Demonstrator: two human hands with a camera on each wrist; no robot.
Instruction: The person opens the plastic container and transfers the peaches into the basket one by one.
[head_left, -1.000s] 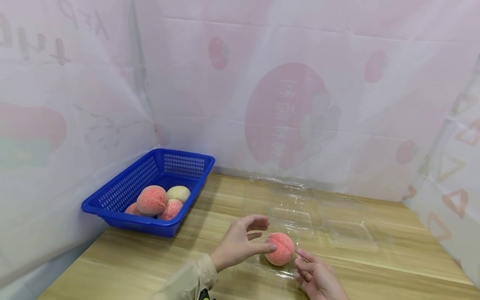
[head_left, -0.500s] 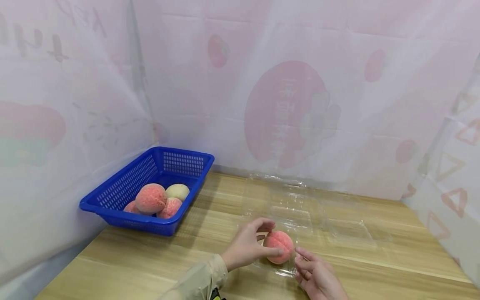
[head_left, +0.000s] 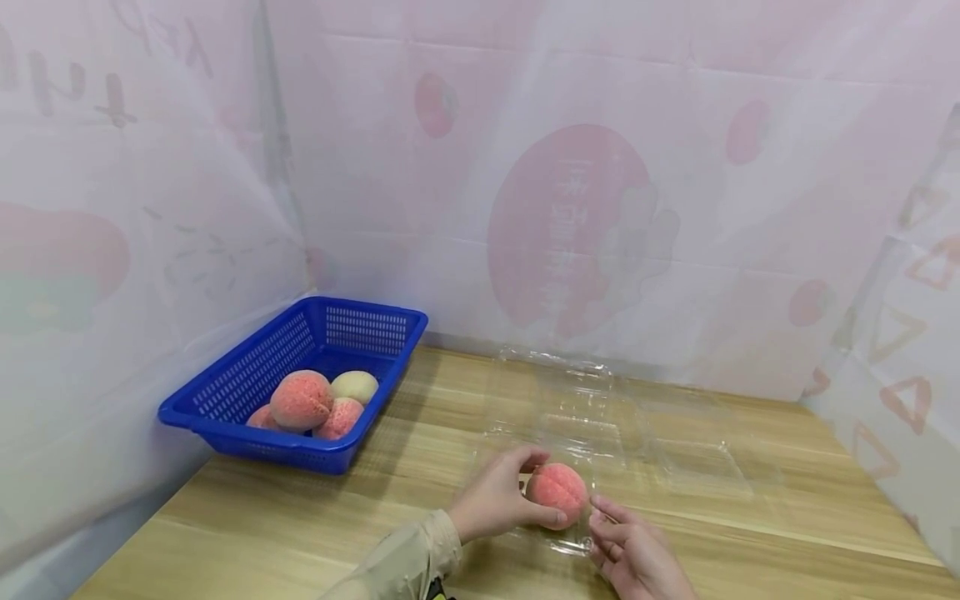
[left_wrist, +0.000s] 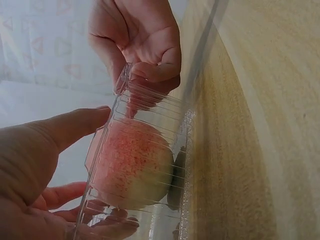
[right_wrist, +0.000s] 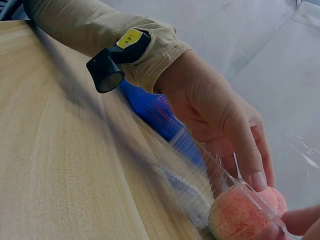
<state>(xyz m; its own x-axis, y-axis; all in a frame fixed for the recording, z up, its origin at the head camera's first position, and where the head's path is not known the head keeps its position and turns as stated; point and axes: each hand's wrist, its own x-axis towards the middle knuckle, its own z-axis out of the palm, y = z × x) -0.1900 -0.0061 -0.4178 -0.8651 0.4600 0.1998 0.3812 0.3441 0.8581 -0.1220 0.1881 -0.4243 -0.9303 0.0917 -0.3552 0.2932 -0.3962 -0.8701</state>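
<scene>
A pink, creased peach (head_left: 557, 496) sits in a clear plastic clamshell box (head_left: 577, 546) near the front of the table. My left hand (head_left: 497, 498) reaches in from the left and holds the peach, thumb on its near side and fingers behind it. In the right wrist view the left thumb (right_wrist: 248, 157) touches the top of the peach (right_wrist: 242, 212). My right hand (head_left: 636, 550) pinches the box's right edge. In the left wrist view the right hand (left_wrist: 142, 37) grips a corner of the box, and the peach (left_wrist: 132, 165) shows through its ribbed wall.
On the left, a blue plastic basket (head_left: 337, 454) holds several more peaches (head_left: 302, 401), one of them pale. Other clear plastic boxes (head_left: 577, 425) lie open behind and to the right (head_left: 701, 462). Printed cloth walls (head_left: 450, 208) close in the wooden table (head_left: 247, 533).
My left hand has moved right, and its thumb and fingers have come around the peach. My right hand stays at the box's edge.
</scene>
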